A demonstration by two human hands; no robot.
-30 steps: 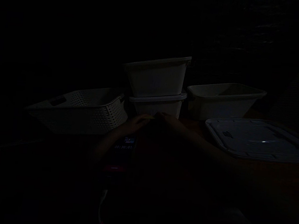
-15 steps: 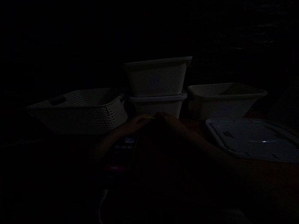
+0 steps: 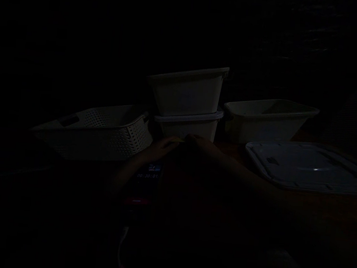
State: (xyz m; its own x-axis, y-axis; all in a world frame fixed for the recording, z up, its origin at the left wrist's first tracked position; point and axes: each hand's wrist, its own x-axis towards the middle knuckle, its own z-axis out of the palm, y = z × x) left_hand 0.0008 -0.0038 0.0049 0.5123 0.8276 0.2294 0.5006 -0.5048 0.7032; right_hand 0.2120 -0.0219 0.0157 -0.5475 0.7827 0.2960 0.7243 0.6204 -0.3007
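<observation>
The scene is very dark. My left hand (image 3: 165, 144) and my right hand (image 3: 196, 141) meet just in front of the lower of two stacked pale bins. Between their fingertips shows a small yellowish sliver (image 3: 178, 140), too dim to name. The fingers of both look closed, though their detail is lost in shadow. Under my left forearm lies a phone (image 3: 146, 183) with a timer on its screen and a cable (image 3: 120, 244) at its near end. The lower bin (image 3: 191, 129) is partly covered by my hands; the upper bin (image 3: 188, 95) rests on it.
To the left stands a pale perforated basket (image 3: 95, 143). At the right is another open bin (image 3: 264, 127), with a translucent lid (image 3: 308, 167) lying before it on the brownish tabletop (image 3: 332, 208). The background is nearly black.
The picture is slightly darker overall. My hands and the objects stay in place.
</observation>
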